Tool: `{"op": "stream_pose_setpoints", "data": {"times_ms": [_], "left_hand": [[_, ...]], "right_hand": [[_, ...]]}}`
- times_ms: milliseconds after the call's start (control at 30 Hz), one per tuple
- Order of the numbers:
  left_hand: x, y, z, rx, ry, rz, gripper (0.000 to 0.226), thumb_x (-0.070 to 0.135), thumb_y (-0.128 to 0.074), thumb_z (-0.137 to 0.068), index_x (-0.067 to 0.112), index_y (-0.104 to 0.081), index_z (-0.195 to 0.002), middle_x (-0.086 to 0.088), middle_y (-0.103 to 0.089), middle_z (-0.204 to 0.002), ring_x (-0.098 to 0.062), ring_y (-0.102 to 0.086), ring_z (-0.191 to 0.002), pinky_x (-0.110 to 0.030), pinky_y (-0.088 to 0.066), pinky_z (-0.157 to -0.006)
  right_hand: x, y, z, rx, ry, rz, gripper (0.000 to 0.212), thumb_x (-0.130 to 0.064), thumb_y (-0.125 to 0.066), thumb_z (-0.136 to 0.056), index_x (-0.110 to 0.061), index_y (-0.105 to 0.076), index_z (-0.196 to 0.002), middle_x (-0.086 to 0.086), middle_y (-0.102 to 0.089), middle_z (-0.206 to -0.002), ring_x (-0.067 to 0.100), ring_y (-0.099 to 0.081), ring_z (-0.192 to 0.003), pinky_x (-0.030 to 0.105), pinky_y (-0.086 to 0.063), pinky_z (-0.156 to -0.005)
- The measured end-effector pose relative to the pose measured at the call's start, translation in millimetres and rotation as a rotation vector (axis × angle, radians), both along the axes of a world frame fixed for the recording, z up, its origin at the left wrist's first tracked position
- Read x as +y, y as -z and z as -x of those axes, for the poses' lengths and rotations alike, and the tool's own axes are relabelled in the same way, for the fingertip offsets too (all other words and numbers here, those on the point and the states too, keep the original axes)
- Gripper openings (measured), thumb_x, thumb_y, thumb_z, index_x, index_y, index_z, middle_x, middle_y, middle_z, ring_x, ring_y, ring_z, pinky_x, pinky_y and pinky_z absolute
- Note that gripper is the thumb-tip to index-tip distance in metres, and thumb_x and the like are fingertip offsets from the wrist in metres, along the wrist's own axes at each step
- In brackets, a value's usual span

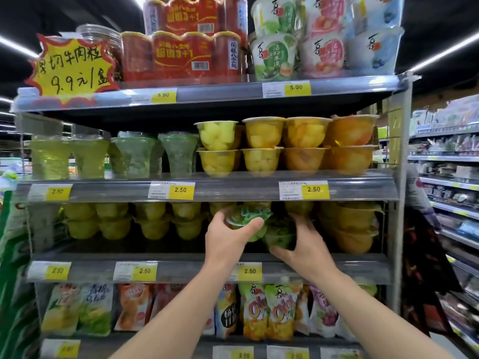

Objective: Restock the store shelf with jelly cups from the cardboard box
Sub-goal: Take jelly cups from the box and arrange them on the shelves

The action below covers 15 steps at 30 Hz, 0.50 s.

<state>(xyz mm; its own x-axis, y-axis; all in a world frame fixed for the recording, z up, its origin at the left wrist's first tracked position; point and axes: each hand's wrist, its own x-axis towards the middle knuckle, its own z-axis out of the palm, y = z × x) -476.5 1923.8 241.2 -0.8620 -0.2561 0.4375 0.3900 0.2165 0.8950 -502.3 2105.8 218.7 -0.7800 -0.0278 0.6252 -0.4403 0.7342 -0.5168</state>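
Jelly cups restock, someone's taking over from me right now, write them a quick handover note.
Left hand: grips a green cup, tilted, at the front of the third shelf.
Right hand: grips a second green cup just beside it, lower, at that shelf.
Done: yellow cups to the left and orange cups to the right are stacked two high.
Left: seat both green cups in the gap between those stacks, then fetch more. The cardboard box is out of view.

glossy clear plastic jelly cups [246,218]
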Motion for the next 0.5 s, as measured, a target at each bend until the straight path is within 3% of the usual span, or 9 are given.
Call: {"op": "stream_pose_setpoints", "data": {"times_ms": [67,200,500], "left_hand": [[12,-3,5,-0.002,0.0,-0.028,0.063,0.052,-0.086,-0.064,0.028,-0.057,-0.114,0.015,-0.067,-0.106,-0.005,-0.063,-0.099,-0.03,-0.052,-0.089],[32,-12,13,0.002,0.015,-0.051,0.049,0.045,-0.088,-0.066,0.033,-0.054,-0.1,0.015,-0.067,-0.1,-0.004,-0.063,-0.095,-0.027,-0.049,-0.083],[58,-18,28,-0.071,-0.002,-0.017,0.059,0.055,-0.085,-0.066,0.023,-0.053,-0.102,0.011,-0.062,-0.091,-0.009,-0.059,-0.084,-0.024,-0.044,-0.069]], "right_hand": [[5,4,-1,0.026,0.013,0.016,0.085,-0.044,-0.08,-0.075,-0.026,-0.034,-0.143,0.0,-0.046,-0.139,0.022,-0.051,-0.124,0.035,-0.047,-0.098],[12,8,-1,0.063,0.002,0.052,0.08,-0.042,-0.079,-0.077,-0.023,-0.036,-0.142,-0.001,-0.047,-0.137,0.02,-0.05,-0.125,0.034,-0.046,-0.097],[20,16,2,0.096,-0.039,0.217,0.08,-0.027,-0.08,-0.079,-0.02,-0.035,-0.144,-0.008,-0.049,-0.134,0.009,-0.048,-0.12,0.025,-0.042,-0.099]]}}
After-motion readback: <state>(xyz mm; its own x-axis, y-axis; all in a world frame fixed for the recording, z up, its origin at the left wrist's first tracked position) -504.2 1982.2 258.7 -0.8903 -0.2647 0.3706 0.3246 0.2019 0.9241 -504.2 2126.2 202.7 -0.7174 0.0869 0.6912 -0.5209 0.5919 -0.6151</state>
